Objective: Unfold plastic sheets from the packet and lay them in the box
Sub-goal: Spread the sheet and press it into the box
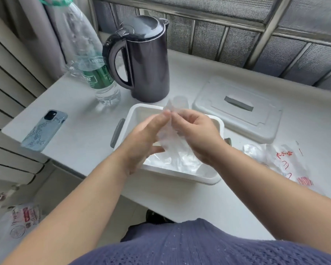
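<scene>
Left grip (147, 136) and right grip (197, 134) each pinch the clear plastic sheet (171, 109) I hold above the white box (178, 175) on the tabletop (84, 134)

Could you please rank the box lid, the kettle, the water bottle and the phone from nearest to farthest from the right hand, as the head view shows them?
1. Box lid: just behind and to the right of the right hand.
2. Kettle: behind, to the left.
3. Water bottle: left of the kettle.
4. Phone: farthest left.
</scene>
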